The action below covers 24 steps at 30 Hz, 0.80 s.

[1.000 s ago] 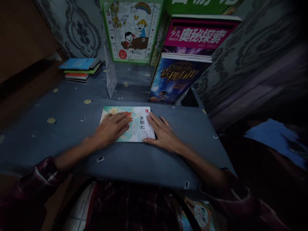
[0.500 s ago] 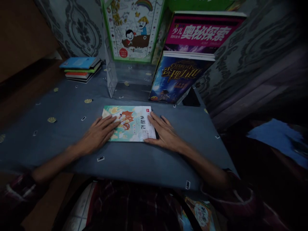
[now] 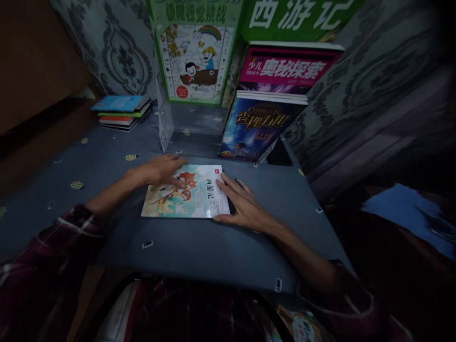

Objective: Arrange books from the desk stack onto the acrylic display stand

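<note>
A picture book [image 3: 194,199] with a light green and white cover lies flat and closed on the table, its title at the right end. My left hand [image 3: 160,170] rests over the book's upper left corner, fingers stretched along the far edge. At the book's right edge is my right hand [image 3: 244,202], fingers and thumb spread, the fingertips touching the cover. A small dark patch shows between the right palm and the book; I cannot make out what it is.
Behind the book, a clear acrylic stand [image 3: 164,123] holds a green-edged picture book [image 3: 195,61], a magenta book [image 3: 285,69] and a blue book [image 3: 260,123]. A stack of thin books [image 3: 123,111] lies at the back left. Blue cloth [image 3: 402,213] lies beyond the table's [image 3: 199,247] right edge.
My left hand has slid from the book's left part up to its far left corner, uncovering more of the cover. My right hand stays at the right edge. The view has tilted up slightly.
</note>
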### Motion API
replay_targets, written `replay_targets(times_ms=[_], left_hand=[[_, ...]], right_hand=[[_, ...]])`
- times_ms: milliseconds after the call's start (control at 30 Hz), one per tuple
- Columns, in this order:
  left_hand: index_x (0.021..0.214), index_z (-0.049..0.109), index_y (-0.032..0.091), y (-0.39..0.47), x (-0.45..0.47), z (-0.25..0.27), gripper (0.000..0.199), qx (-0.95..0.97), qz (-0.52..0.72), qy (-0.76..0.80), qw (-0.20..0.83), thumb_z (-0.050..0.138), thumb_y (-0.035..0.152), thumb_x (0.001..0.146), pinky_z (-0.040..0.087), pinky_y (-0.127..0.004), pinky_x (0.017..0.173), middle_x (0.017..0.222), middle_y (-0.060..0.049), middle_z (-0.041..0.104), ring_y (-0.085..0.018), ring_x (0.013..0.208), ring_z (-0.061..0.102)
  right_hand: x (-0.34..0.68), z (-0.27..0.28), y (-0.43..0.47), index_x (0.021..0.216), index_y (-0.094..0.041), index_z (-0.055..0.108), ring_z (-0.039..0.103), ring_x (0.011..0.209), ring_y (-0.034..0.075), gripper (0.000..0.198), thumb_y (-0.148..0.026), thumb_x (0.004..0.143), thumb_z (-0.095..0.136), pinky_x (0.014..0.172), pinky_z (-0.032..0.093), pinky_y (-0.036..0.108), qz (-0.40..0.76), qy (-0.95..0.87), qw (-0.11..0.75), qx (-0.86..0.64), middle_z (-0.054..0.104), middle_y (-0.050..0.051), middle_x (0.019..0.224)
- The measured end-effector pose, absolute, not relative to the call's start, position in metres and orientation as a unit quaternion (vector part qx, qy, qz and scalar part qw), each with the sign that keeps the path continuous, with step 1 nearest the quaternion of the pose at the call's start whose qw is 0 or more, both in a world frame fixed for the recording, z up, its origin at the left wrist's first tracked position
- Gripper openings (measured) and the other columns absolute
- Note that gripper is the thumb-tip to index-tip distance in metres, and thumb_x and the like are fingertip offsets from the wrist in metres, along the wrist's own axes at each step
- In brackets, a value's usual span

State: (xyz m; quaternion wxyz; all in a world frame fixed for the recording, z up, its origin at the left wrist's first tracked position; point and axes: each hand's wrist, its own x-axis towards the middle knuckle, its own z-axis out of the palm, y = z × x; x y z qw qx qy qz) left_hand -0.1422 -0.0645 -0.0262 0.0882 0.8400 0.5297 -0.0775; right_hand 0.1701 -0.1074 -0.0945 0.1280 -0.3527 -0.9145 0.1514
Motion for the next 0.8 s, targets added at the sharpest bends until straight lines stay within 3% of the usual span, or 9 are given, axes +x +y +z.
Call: replay_targets(times_ms=[267, 433, 533, 600, 667, 733, 800], left_hand=[[0.099, 0.066, 0.018, -0.028, -0.133, -0.019, 0.056, 0.818, -0.082, 0.521, 0.228, 0.066, 0.068, 0.074, 0.046, -0.028, 0.071, 0.101, -0.009, 0.074, -0.024, 0.088, 0.066], [0.074, 0.057, 0.019, -0.029, -0.136, -0.009, 0.045, 0.795, -0.01, 0.51, 0.328, 0.057, 0.064, 0.08, 0.042, -0.026, 0.06, 0.076, -0.004, 0.067, -0.017, 0.07, 0.06], [0.072, 0.051, 0.02, -0.036, -0.138, 0.01, 0.044, 0.764, 0.057, 0.527, 0.368, 0.056, 0.062, 0.083, 0.039, -0.025, 0.055, 0.067, -0.001, 0.058, -0.014, 0.06, 0.053], [0.07, 0.049, 0.02, -0.041, -0.138, 0.027, 0.043, 0.772, 0.094, 0.519, 0.356, 0.057, 0.06, 0.085, 0.036, -0.024, 0.053, 0.064, 0.001, 0.053, -0.011, 0.057, 0.048], [0.068, 0.046, 0.019, -0.046, -0.136, 0.045, 0.045, 0.796, 0.118, 0.498, 0.322, 0.058, 0.059, 0.086, 0.032, -0.023, 0.052, 0.06, 0.003, 0.047, -0.009, 0.054, 0.043], [0.066, 0.045, 0.019, -0.055, -0.134, 0.063, 0.047, 0.828, 0.138, 0.472, 0.269, 0.057, 0.059, 0.088, 0.029, -0.023, 0.053, 0.058, 0.004, 0.043, -0.009, 0.054, 0.039], [0.066, 0.046, 0.019, -0.067, -0.133, 0.078, 0.047, 0.856, 0.159, 0.452, 0.194, 0.055, 0.058, 0.091, 0.028, -0.023, 0.054, 0.058, 0.005, 0.042, -0.01, 0.055, 0.039]], right_hand=[[0.169, -0.096, -0.106, 0.164, -0.023, 0.007, 0.02, 0.155, 0.038, 0.117, -0.076, 0.078, 0.066, 0.122, 0.019, 0.068, 0.169, -0.91, 0.139, -0.353, 0.018, 0.02, 0.169], [0.168, -0.096, -0.108, 0.163, -0.019, -0.009, 0.019, 0.155, 0.041, 0.132, -0.076, 0.073, 0.071, 0.12, 0.027, 0.067, 0.206, -0.892, 0.174, -0.364, 0.015, 0.023, 0.169], [0.164, -0.097, -0.109, 0.162, -0.017, -0.012, 0.032, 0.15, 0.041, 0.132, -0.067, 0.076, 0.075, 0.115, 0.039, 0.062, 0.251, -0.851, 0.239, -0.394, 0.025, 0.024, 0.166], [0.159, -0.097, -0.106, 0.163, -0.017, 0.001, 0.05, 0.139, 0.038, 0.115, -0.058, 0.082, 0.072, 0.107, 0.049, 0.058, 0.293, -0.813, 0.288, -0.412, 0.044, 0.023, 0.157], [0.154, -0.095, -0.1, 0.156, -0.018, 0.029, 0.065, 0.121, 0.035, 0.087, -0.052, 0.086, 0.069, 0.097, 0.057, 0.053, 0.343, -0.78, 0.334, -0.403, 0.063, 0.018, 0.139], [0.148, -0.091, -0.09, 0.142, -0.02, 0.05, 0.071, 0.11, 0.032, 0.067, -0.051, 0.085, 0.07, 0.091, 0.06, 0.05, 0.382, -0.761, 0.376, -0.367, 0.07, 0.014, 0.127], [0.145, -0.085, -0.079, 0.133, -0.022, 0.058, 0.072, 0.103, 0.03, 0.06, -0.05, 0.082, 0.074, 0.089, 0.06, 0.048, 0.39, -0.755, 0.41, -0.331, 0.073, 0.01, 0.121]])
